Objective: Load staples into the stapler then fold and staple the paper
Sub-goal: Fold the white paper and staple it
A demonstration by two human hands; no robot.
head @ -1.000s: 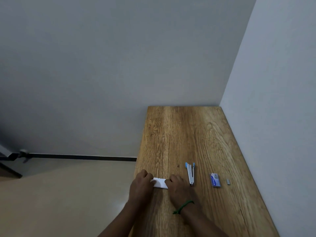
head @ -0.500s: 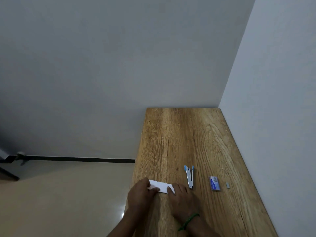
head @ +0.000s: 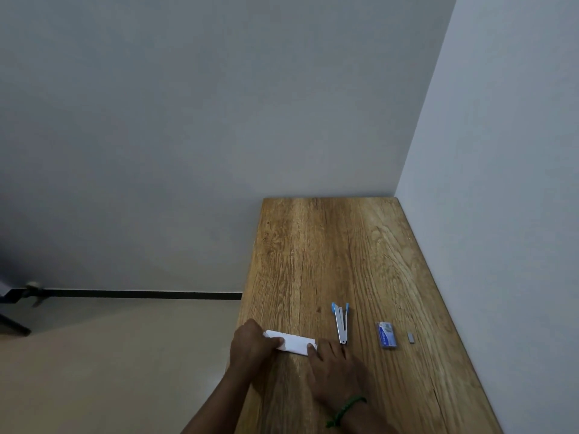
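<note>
A small folded white paper (head: 293,342) lies flat near the table's left edge. My left hand (head: 250,346) pinches its left end, thumb on top. My right hand (head: 333,364), with a green band at the wrist, presses fingertips on its right end. A silver stapler with blue tips (head: 341,322) lies just right of the paper, beyond my right hand, untouched. Further right sit a small blue-and-white staple box (head: 387,335) and a short grey strip of staples (head: 411,337).
The wooden table (head: 329,252) runs away from me, its right side against a white wall and its far end against another. Left of the table edge is beige floor with a black skirting line (head: 125,294).
The paper strip shows longer now than a second ago. My hands have slid apart along it, left hand leftward and right hand down and right. The view tilted slightly.
</note>
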